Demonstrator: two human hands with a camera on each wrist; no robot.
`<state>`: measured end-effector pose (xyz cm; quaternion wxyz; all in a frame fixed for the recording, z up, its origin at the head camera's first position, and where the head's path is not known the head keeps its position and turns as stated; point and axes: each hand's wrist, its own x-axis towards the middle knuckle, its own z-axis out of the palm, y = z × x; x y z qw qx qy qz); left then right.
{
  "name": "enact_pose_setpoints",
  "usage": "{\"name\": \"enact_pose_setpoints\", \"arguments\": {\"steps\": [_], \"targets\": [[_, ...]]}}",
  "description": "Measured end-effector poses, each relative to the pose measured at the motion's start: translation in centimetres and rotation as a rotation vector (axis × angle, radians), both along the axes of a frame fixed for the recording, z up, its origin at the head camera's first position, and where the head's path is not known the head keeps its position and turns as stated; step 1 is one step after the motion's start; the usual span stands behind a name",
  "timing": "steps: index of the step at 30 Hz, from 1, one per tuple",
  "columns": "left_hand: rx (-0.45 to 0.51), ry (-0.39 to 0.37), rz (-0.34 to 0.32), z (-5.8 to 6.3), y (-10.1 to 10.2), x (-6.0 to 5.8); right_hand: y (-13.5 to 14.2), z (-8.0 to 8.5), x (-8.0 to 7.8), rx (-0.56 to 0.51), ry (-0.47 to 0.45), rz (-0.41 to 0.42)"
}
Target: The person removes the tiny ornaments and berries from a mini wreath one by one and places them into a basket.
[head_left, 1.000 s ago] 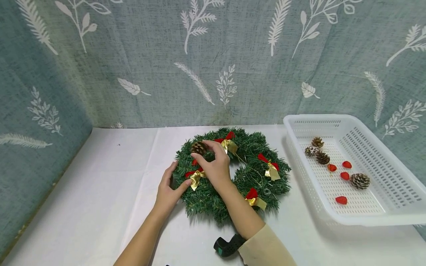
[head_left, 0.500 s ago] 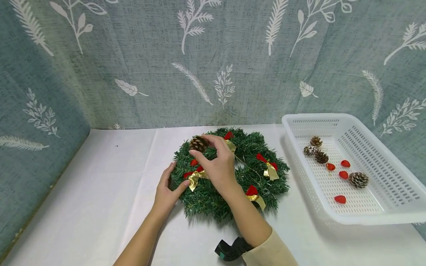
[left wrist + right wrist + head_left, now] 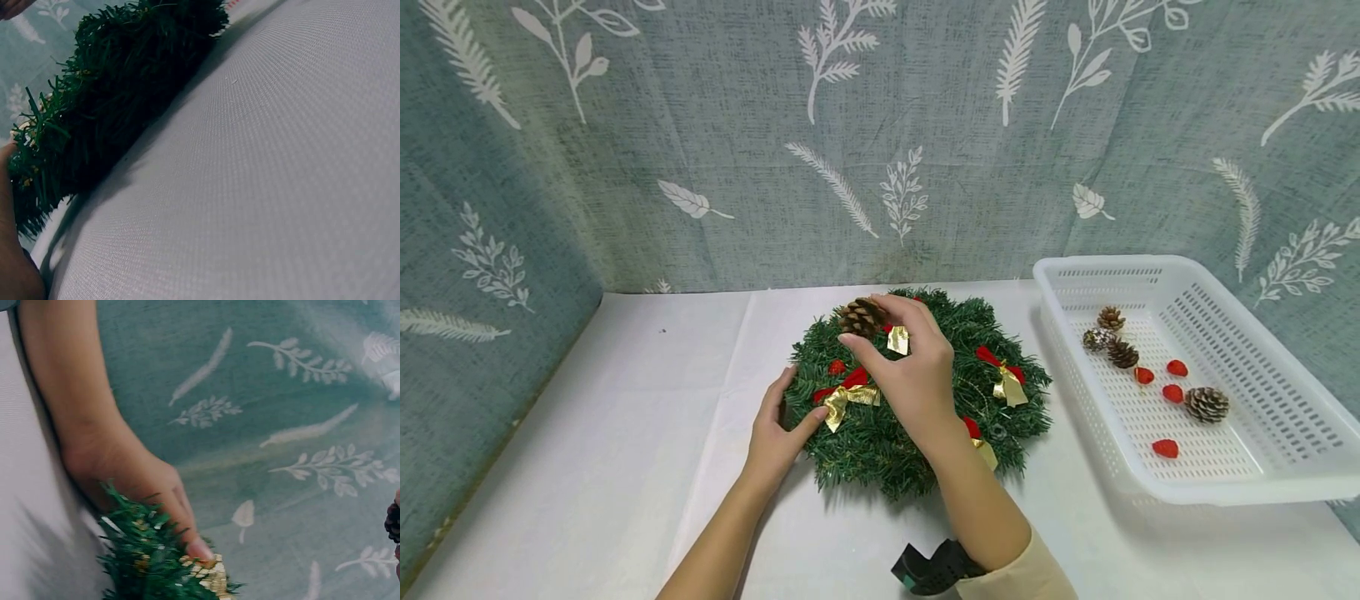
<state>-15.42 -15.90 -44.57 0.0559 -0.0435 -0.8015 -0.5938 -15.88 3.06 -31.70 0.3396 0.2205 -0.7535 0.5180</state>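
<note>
A green wreath [image 3: 880, 458] of artificial needles lies on the white table, trimmed with several red and gold bows. My left hand [image 3: 778, 429] grips its left edge, thumb on top beside a gold bow [image 3: 838, 402] and fingers along the outer side. Between thumb and fingers, my right hand [image 3: 917, 375] pinches a brown pine cone [image 3: 861, 318] over the wreath's upper left part. A small red berry-like piece [image 3: 837, 367] sits in the needles below the cone. In the right wrist view, the left thumb [image 3: 200, 550] presses at the gold ribbon; the cone [image 3: 392, 522] shows at the right edge.
At the right stands a white perforated plastic basket [image 3: 1097, 417]. Inside are small pine cones [image 3: 1123, 353], a larger white-tipped cone [image 3: 1207, 405] and several red pieces [image 3: 1165, 448]. A patterned grey-green cloth [image 3: 737, 183] hangs behind the table. A black device [image 3: 934, 568] is at my right forearm.
My right hand has moved up and to the right with the pine cone, away from the wreath's left bow. The left hand keeps its place on the wreath.
</note>
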Motion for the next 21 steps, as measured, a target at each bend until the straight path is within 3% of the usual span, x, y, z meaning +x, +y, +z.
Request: {"name": "enact_pose_setpoints", "arguments": {"steps": [21], "targets": [[-0.01, 0.005, 0.011, -0.2, 0.0, -0.2, 2.8, 2.2, 1.1, -0.063, -0.027, -0.097]]}}
